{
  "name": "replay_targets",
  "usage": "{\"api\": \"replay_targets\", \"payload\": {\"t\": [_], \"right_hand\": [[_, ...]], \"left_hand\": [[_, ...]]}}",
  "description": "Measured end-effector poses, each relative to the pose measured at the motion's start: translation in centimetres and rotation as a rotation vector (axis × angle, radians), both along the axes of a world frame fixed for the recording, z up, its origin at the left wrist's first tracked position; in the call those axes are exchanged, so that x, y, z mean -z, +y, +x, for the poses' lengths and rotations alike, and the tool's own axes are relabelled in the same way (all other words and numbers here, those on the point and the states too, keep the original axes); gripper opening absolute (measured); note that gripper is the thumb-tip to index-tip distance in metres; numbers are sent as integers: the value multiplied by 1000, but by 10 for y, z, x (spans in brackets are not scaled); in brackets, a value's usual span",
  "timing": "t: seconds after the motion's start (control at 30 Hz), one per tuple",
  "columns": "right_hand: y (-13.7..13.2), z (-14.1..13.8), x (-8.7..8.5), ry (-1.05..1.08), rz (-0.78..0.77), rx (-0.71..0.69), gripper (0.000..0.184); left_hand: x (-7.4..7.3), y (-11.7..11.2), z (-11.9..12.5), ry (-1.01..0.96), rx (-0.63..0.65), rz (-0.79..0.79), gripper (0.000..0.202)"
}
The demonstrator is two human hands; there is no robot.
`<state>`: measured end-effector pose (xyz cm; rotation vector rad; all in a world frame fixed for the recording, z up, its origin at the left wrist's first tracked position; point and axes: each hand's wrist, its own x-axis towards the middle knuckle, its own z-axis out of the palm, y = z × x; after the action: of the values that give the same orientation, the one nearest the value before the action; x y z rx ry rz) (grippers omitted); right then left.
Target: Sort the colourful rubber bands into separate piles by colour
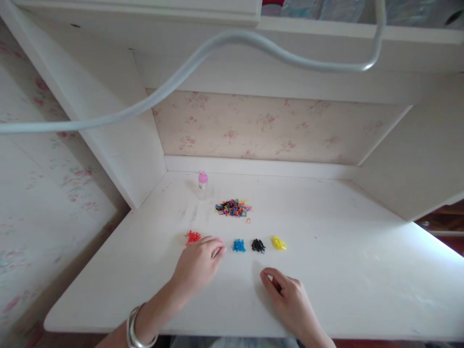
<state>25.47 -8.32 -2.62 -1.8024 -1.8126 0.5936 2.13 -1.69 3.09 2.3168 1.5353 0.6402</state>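
Note:
A mixed heap of small coloured rubber bands (232, 208) lies mid-desk, with one loose orange band (248, 221) beside it. In front of it lie small sorted piles in a row: red (192, 237), blue (239, 245), black (258, 245) and yellow (278, 242). My left hand (200, 263), bracelets on its wrist, rests between the red and blue piles with fingertips pinched over a pink bit. My right hand (286, 295) lies on the desk just in front of the black pile, fingers curled, with nothing visible in it.
A small clear bottle with a pink cap (202, 183) stands at the back left of the white desk (362, 270). Shelf walls close in on both sides. A grey cable (224, 41) hangs across the top of the view.

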Motion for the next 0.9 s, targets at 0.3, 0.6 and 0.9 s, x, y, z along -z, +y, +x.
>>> {"api": "replay_targets", "payload": {"t": [0.3, 0.6, 0.9], "right_hand": [[-3, 3, -3, 95, 25, -22, 34], [-5, 10, 4, 144, 51, -68, 33], [-6, 10, 6, 116, 86, -74, 32]], "left_hand": [[11, 73, 90, 226, -87, -42, 29], [26, 84, 117, 299, -127, -57, 34], [13, 67, 105, 230, -118, -16, 23]]}}
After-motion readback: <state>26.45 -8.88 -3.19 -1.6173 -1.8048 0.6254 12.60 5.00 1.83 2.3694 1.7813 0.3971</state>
